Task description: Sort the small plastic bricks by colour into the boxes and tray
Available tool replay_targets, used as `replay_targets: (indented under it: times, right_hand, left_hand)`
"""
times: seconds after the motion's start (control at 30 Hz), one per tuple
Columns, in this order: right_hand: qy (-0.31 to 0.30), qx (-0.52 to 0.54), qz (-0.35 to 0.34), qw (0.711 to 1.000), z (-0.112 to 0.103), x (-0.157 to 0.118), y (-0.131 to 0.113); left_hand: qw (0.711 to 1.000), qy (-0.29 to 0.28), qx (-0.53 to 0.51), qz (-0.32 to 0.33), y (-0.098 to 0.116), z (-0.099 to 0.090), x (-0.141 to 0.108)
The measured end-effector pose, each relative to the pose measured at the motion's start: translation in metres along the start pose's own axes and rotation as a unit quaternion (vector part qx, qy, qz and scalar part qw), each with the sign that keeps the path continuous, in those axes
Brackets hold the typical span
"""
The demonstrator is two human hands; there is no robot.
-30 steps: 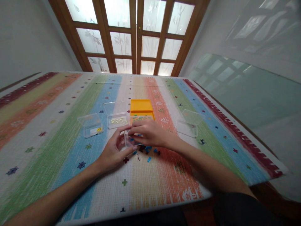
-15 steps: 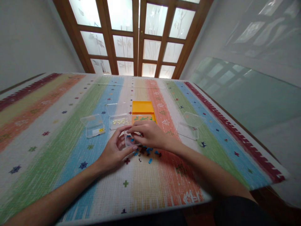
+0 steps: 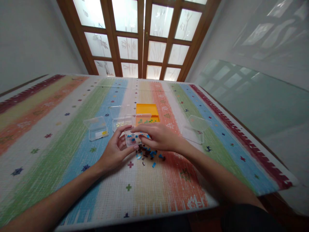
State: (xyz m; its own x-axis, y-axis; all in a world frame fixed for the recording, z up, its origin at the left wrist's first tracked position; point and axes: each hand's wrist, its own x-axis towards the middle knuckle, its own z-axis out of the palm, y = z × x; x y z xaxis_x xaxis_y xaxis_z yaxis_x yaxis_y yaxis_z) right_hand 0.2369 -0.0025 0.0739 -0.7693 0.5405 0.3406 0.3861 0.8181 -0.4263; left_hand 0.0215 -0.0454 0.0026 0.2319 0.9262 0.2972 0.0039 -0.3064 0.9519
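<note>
A clear plastic box (image 3: 130,142) with several small blue pieces inside is held by my left hand (image 3: 116,148), its fingers behind the left side and the thumb along the near edge. My right hand (image 3: 159,137) is over the box's right side, fingers bent toward the blue pieces; whether they pinch a piece is too small to tell. Beneath and to the right, a loose pile of blue and dark brown pieces (image 3: 152,154) lies on the cloth. The box's clear lid (image 3: 138,115) stands raised behind my fingers.
Behind my hands lies an open orange case (image 3: 146,109) with green and yellow pieces. Open clear boxes stand at the left, one with yellow pieces (image 3: 104,133), another with pale pieces (image 3: 120,123). Another open clear box (image 3: 193,134) is at the right.
The held box has tilted and shifted slightly left, showing more blue pieces and its raised lid. My right hand has moved slightly right, its fingers farther apart from my left hand.
</note>
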Motion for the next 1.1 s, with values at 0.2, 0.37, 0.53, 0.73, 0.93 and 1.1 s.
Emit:
replay_targets:
  times: [0.2, 0.37, 0.53, 0.73, 0.93, 1.1]
  right_hand:
    - [-0.077, -0.04, 0.019, 0.996, 0.012, 0.007, -0.01]
    - [-0.073, -0.029, 0.009, 0.997, 0.011, 0.006, -0.008]
    - [-0.032, -0.015, -0.01, 0.999, 0.0, 0.002, -0.001]
    - [0.029, -0.004, 0.0, 1.0, -0.017, -0.006, 0.005]
    - [0.102, 0.008, 0.013, 0.995, -0.015, -0.022, 0.005]
    - [0.173, 0.04, 0.047, 0.983, -0.009, -0.046, 0.011]
  left_hand:
    - [1.0, -0.001, -0.015, -0.002, 0.002, 0.0, 0.0]
    - [1.0, -0.004, -0.011, -0.002, 0.003, -0.001, 0.0]
    - [1.0, -0.008, 0.002, 0.003, -0.001, -0.002, 0.0]
    - [0.999, 0.022, -0.027, -0.022, -0.001, -0.005, 0.003]
    - [0.993, 0.038, -0.089, -0.065, 0.002, -0.006, 0.005]
    - [0.99, 0.071, -0.091, -0.076, 0.0, -0.008, 0.008]
